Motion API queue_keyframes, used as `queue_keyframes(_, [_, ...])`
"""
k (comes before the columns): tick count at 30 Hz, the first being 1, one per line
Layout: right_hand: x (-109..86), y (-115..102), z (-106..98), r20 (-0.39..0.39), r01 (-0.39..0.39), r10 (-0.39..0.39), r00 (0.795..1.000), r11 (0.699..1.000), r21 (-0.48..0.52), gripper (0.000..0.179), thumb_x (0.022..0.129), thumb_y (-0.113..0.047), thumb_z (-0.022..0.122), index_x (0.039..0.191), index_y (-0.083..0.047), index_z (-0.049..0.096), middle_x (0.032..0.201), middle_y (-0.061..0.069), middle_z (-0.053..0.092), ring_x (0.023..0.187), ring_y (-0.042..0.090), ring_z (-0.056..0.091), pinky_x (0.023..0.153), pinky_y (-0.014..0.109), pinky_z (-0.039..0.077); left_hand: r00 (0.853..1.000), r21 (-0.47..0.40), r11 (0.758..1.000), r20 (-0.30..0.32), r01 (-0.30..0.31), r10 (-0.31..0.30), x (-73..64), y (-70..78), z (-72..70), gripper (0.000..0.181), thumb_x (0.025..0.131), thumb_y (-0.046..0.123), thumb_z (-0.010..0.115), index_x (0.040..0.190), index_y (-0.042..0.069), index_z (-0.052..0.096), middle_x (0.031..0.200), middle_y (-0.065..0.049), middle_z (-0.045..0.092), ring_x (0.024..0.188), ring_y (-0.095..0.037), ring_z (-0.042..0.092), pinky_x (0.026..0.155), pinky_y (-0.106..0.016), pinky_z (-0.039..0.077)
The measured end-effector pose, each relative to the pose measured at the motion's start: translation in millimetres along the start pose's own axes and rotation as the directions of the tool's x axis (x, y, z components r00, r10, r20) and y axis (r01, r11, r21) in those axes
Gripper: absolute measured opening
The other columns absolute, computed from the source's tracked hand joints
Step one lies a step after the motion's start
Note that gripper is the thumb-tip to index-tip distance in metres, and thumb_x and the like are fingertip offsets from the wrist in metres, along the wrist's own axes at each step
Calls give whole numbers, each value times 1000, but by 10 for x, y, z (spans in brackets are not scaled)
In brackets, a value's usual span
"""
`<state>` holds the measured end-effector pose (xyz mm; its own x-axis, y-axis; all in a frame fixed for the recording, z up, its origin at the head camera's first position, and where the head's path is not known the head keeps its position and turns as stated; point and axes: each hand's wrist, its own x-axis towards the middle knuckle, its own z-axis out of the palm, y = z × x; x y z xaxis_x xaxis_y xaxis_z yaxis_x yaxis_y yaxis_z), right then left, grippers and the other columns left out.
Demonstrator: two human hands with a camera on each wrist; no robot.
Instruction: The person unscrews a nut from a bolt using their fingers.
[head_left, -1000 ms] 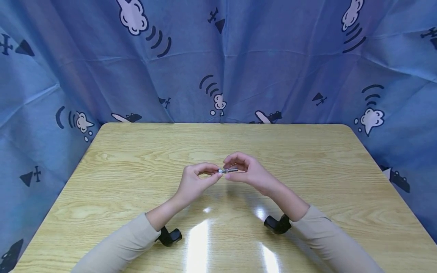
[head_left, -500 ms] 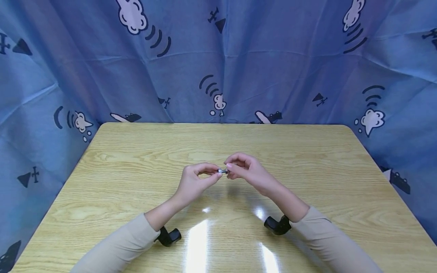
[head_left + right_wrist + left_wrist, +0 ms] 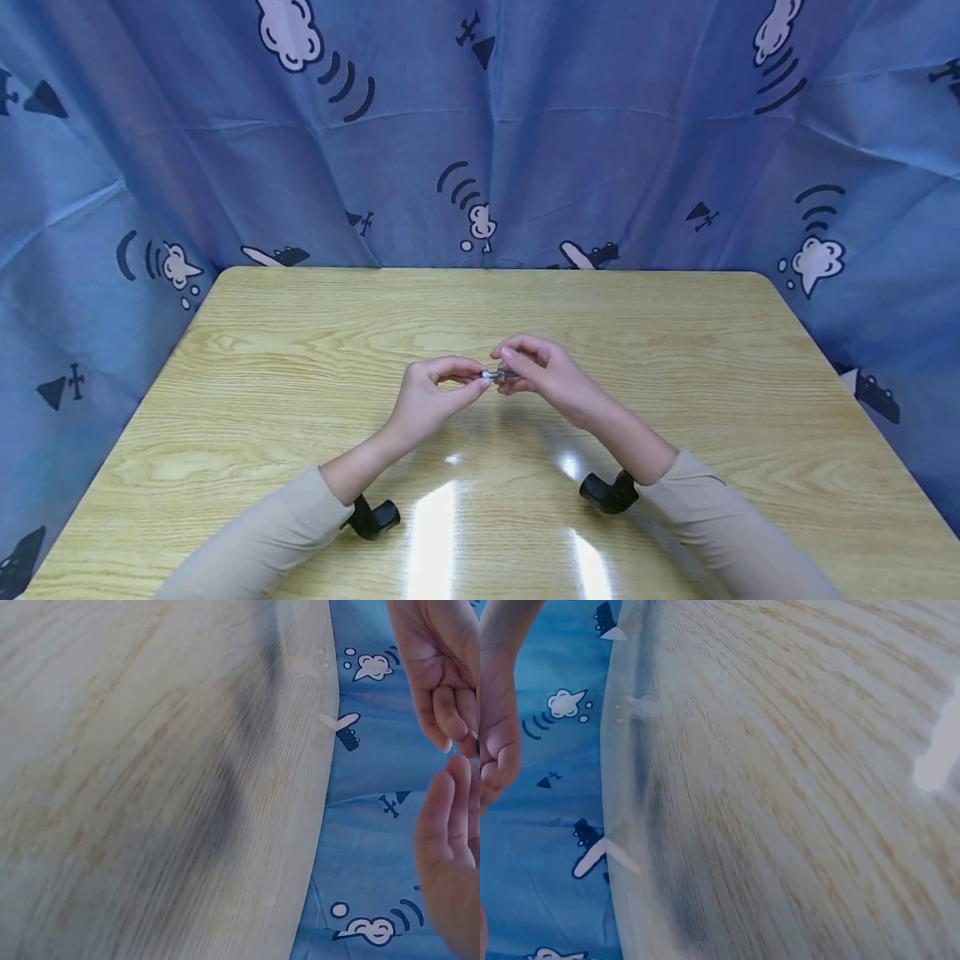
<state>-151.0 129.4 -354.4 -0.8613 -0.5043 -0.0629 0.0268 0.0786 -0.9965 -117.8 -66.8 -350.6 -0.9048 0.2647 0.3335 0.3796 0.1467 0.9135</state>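
A small metal bolt [image 3: 490, 376] with a nut [image 3: 501, 375] on its shaft is held level above the middle of the table. My left hand [image 3: 436, 392] pinches its head end between thumb and fingertips. From the other side, my right hand [image 3: 551, 379] has its thumb and fingers curled round the nut and the threaded end, partly hiding them. In the right wrist view, the fingers of both hands meet at the right edge, left hand [image 3: 442, 682] above and right hand [image 3: 450, 847] below. The left wrist view catches the right hand [image 3: 496, 735] at its left edge.
The pale wood table [image 3: 300, 333] lies under both hands and mirrors bright light near its front. A blue patterned curtain [image 3: 600, 150] rises behind and at the sides. Black wrist cameras sit on the left wrist [image 3: 372, 518] and right wrist [image 3: 609, 493].
The right thumb has swung up from below the bolt to above it, and the fingers have closed over the nut. The left hand's pinch stays nearly still.
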Motion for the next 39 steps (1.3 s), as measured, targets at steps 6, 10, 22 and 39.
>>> queue_keyframes(6, [4,-13,3,-26,-13,13,1000,1000,-16,20,92,-10,58,102,7,54,84,7,61,74,16,60,73,33,53,1000,-1,1000,4,-6,6,16,-8,-1,11,82,-1,68,92,-6,69,85,-14,70,80,-17,66,76,-34,53])
queue_keyframes(10, [-7,-5,-14,-35,34,-34,999,999,4,23,86,-3,63,106,6,53,99,9,58,87,17,60,78,30,52,1000,-16,1000,-9,-11,11,22,-13,3,12,81,-3,68,92,-7,69,85,-16,70,78,-16,66,75,-35,53])
queue_keyframes(22, [-30,-2,-33,-6,-5,5,1000,1000,28,19,90,-6,59,102,7,52,82,6,60,72,15,60,70,30,53,1000,-30,1000,-25,-6,5,21,7,40,12,81,-2,69,92,-7,69,85,-15,70,78,-15,65,76,-33,52])
queue_keyframes(39, [-59,-3,-28,21,42,-42,999,999,-9,30,86,-4,64,112,7,52,98,9,59,86,18,61,79,32,52,1000,-40,999,-1,-18,18,8,8,14,12,81,-3,68,92,-7,69,83,-16,70,77,-14,65,74,-39,53])
